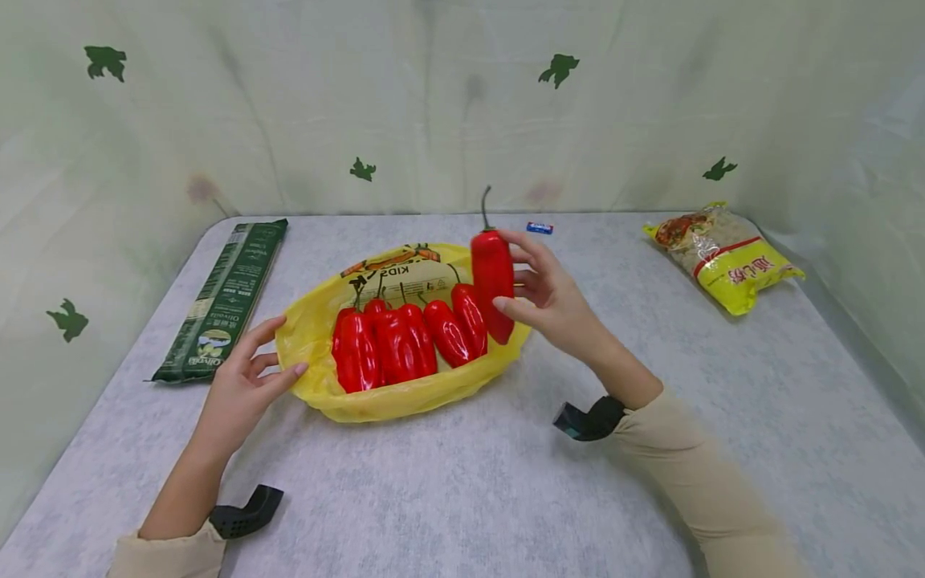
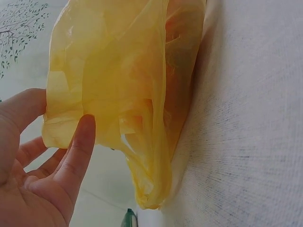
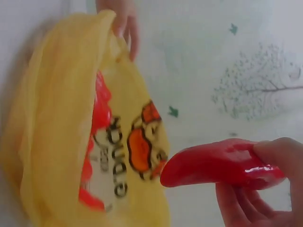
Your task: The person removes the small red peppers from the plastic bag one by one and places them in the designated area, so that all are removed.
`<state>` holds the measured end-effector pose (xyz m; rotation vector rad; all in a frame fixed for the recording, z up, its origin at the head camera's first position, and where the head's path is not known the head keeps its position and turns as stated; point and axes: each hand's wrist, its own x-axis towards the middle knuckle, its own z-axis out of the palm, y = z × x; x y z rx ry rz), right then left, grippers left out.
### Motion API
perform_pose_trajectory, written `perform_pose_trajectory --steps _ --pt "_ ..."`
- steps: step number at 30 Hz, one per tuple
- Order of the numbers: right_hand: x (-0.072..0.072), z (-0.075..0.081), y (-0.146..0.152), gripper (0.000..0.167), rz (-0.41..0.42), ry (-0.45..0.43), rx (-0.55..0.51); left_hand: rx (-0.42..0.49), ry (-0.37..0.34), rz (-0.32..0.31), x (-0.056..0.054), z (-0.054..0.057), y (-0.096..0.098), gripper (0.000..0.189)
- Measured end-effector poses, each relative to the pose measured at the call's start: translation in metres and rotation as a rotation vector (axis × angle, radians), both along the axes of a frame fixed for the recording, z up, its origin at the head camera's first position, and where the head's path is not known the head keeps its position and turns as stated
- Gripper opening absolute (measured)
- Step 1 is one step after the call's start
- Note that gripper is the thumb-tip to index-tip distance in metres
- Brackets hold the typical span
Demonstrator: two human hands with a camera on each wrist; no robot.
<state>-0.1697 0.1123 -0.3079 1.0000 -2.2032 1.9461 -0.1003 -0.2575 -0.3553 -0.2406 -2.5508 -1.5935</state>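
Observation:
A yellow plastic bag (image 1: 412,404) lies wide open on the table, with several glossy red peppers (image 1: 396,345) in it, their thin stems pointing away. My left hand (image 1: 240,387) pinches the bag's left rim between thumb and fingers; the left wrist view has the thin yellow film (image 2: 109,71) between them. In my right hand (image 1: 555,303) is another red pepper (image 1: 493,273), gripped upright with its stem on top, over the bag's right end. The right wrist view shows this pepper (image 3: 213,165) beside the bag's printed inner side (image 3: 139,146).
A long dark green packet (image 1: 234,297) lies left of the bag. A yellow and clear food packet (image 1: 723,255) sits at the far right. One small blue and red wrapper (image 1: 539,228) is near the back edge. Behind the table hangs a pale curtain (image 1: 462,104) with leaf prints.

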Motion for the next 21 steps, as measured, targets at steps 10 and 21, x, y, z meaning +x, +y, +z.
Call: perform_pose_trajectory --steps 10,21 --pt "-0.020 -0.032 0.075 0.069 -0.301 -0.270 0.045 -0.026 -0.011 0.020 -0.001 0.000 0.001 0.067" --pt "-0.034 -0.070 0.104 0.071 -0.374 -0.500 0.242 -0.057 -0.013 0.041 -0.001 -0.001 0.001 0.067"
